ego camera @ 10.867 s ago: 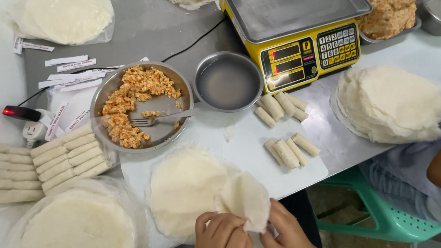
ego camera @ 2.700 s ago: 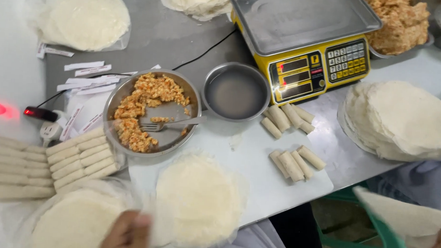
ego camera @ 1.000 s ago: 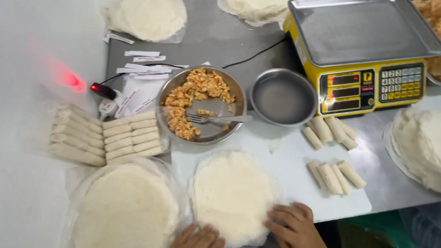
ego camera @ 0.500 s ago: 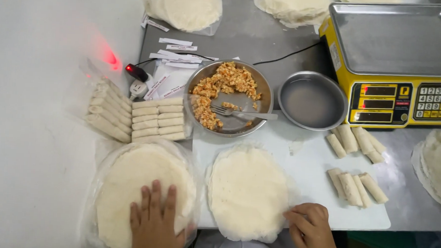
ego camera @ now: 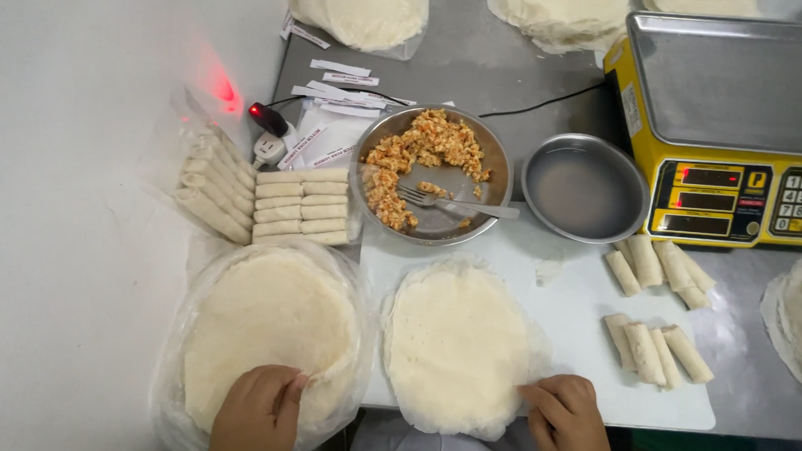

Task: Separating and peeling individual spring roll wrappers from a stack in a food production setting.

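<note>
Left hand (ego camera: 257, 412) is pinching the top wrapper's edge on the bagged stack (ego camera: 268, 336), peeling it loose. Right hand (ego camera: 568, 418) is resting fingers curled on the wrapper (ego camera: 455, 343) lying on the white board (ego camera: 584, 339), steadying it.

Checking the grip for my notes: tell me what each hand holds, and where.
Left hand pinches the near edge of the top wrapper on the bagged wrapper stack. Right hand presses the near right edge of the wrapper on the board, not lifting it.

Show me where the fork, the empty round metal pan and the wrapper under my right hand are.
fork (ego camera: 459, 203): head view, on its handle, in the filling bowl.
empty round metal pan (ego camera: 585, 187): head view, on its bare bottom.
wrapper (ego camera: 457, 343): head view, at its middle, on the white board.
</note>
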